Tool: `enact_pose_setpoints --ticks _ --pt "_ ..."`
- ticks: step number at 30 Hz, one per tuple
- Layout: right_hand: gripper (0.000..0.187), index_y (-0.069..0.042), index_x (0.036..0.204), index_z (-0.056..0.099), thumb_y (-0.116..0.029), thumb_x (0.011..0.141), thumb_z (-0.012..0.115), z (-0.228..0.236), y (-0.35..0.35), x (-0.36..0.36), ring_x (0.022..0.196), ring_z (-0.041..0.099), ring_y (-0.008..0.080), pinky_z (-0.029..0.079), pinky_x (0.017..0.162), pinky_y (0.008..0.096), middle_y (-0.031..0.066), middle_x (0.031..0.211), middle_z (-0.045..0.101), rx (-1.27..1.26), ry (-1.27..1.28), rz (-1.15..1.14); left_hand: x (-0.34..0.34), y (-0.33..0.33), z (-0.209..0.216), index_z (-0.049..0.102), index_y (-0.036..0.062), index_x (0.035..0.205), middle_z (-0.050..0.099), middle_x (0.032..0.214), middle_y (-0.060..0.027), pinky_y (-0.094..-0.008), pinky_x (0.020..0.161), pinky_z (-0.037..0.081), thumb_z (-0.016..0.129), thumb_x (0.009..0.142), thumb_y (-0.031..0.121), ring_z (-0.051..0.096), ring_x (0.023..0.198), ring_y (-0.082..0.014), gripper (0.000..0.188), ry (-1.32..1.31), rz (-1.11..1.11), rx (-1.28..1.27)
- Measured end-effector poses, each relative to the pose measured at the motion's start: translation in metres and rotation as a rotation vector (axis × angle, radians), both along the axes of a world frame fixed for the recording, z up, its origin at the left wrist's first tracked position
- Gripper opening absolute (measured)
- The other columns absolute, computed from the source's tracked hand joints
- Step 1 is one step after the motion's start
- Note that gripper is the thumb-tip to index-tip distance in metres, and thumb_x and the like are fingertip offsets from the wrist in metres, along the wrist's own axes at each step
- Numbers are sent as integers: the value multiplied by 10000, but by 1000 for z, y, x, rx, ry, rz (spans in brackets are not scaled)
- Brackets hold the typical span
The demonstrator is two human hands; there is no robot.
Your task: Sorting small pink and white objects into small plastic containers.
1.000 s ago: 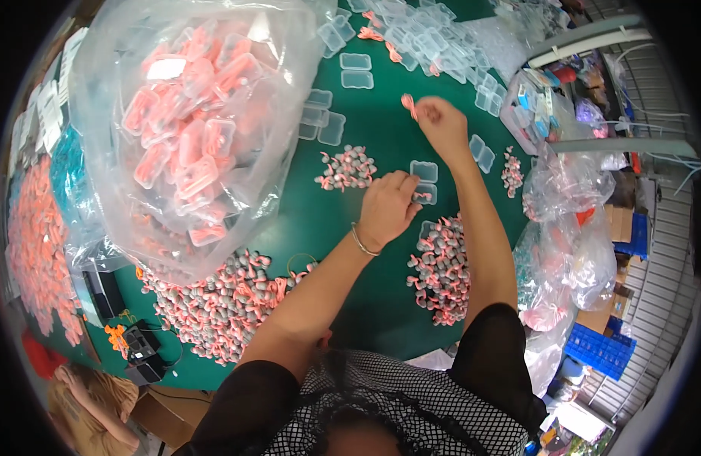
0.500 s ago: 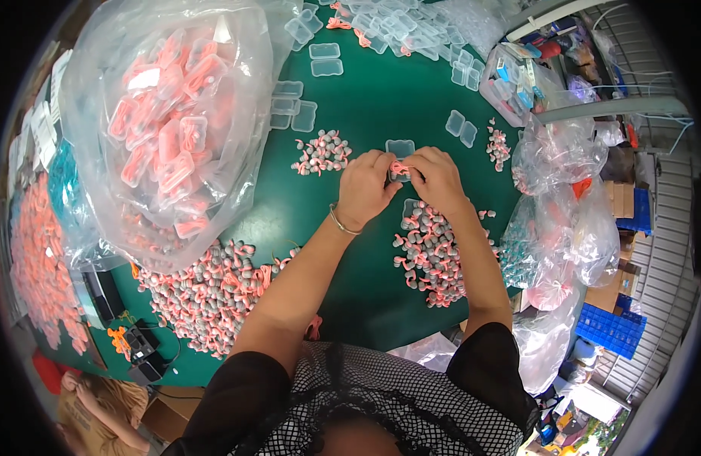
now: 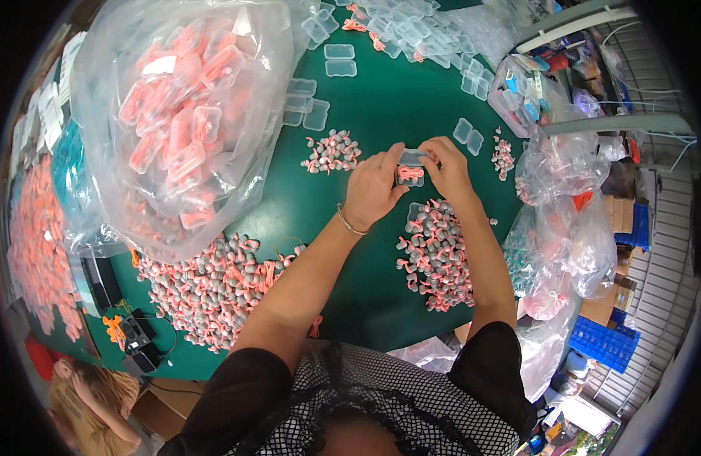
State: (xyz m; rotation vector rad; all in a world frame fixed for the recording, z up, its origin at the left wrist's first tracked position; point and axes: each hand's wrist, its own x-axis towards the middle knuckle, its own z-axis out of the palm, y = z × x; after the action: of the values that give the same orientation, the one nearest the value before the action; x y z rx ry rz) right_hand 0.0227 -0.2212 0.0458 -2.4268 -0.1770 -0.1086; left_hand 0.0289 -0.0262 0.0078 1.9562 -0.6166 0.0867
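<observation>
A small clear plastic case [image 3: 420,182] with a coiled pink earphone cable [image 3: 409,173] inside is between my hands over the green table. My left hand [image 3: 371,190] grips its left side, with the thumb near the lower edge and the fingers up by the lid. At the right edge of the tilted lid [image 3: 413,158], the fingertips of my right hand [image 3: 446,169] pinch it. The lid stands partly raised, and the cable shows below it. Close under my right forearm lies a heap of pink and grey earbuds [image 3: 435,254].
A big clear bag [image 3: 263,152] of filled cases stands at the left, beside a large earbud pile [image 3: 202,292]. Smaller earbud clusters [image 3: 331,152] lie near my hands. Empty cases [image 3: 419,30] cover the far edge. Plastic bags [image 3: 563,228] line the right; another person [image 3: 92,395] sits lower left.
My right hand has moved from the case's front up to the lid, which is now tilted further over the cable. My left hand still holds the side. The whole view has shifted slightly.
</observation>
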Motion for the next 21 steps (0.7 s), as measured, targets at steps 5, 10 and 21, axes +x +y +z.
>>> enact_pose_setpoints --ticks 5,10,21 --pt "229 -29 1033 662 35 814 675 4 4 -18 826 658 287 531 687 347 138 977 650 15 -125 81 0 5 1 593 52 1166 618 974 -95 -415 745 482 825 666 125 620 888 -303 556 -98 -10 18" --pt "283 -32 1073 668 2 796 713 3 -4 -24 897 657 311 540 750 370 138 1022 652 -22 -125 104 0 0 1 611 64 1122 610 944 -83 -419 735 470 803 691 143 619 890 -292 478 -121 0 -5" --pt "336 -10 1131 653 -8 802 722 -4 7 -29 767 625 280 507 665 353 133 937 623 10 11 134 2 0 -5 656 74 894 590 810 -98 -413 675 487 697 825 203 621 781 -315 152 -110 38 -82"
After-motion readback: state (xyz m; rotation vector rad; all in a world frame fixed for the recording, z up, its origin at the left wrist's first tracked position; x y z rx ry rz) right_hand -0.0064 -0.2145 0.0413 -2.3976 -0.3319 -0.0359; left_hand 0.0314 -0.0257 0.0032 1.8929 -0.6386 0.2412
